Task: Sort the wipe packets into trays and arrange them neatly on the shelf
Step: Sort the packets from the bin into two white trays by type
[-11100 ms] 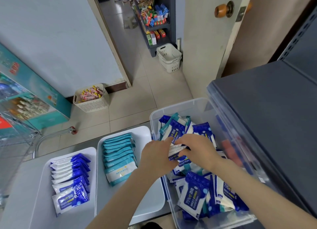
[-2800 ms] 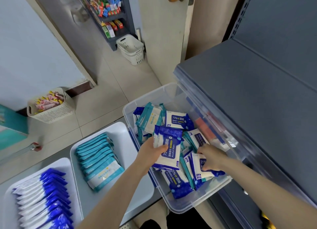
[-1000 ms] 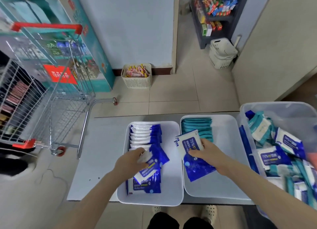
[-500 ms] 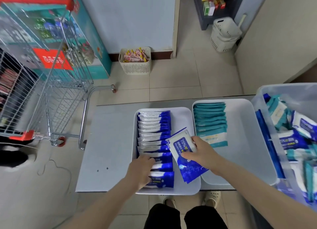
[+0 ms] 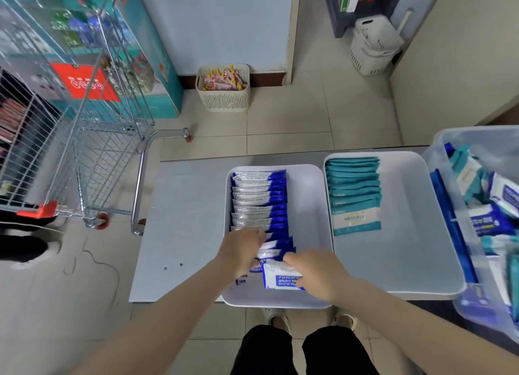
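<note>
Two white trays sit side by side on a grey table. The left tray (image 5: 309, 194) holds a long overlapping row of blue-and-white wipe packets (image 5: 259, 200). My left hand (image 5: 241, 251) rests on the near end of that row, fingers pressing the packets. My right hand (image 5: 314, 273) holds a blue-and-white packet (image 5: 280, 279) flat at the row's near end. The right tray (image 5: 404, 234) carries a row of teal packets (image 5: 354, 192). A clear bin (image 5: 474, 138) at the far right holds a loose mix of blue and teal packets.
A wire shopping cart (image 5: 92, 138) stands left of the grey table (image 5: 182, 220). A cream basket of sweets (image 5: 223, 89) sits on the floor by the wall, stacked white baskets (image 5: 373, 45) further back right. My feet show under the table's near edge.
My right hand has brought its blue packet down from above the tray gap onto the near end of the blue row. My left hand slid up slightly along the row.
</note>
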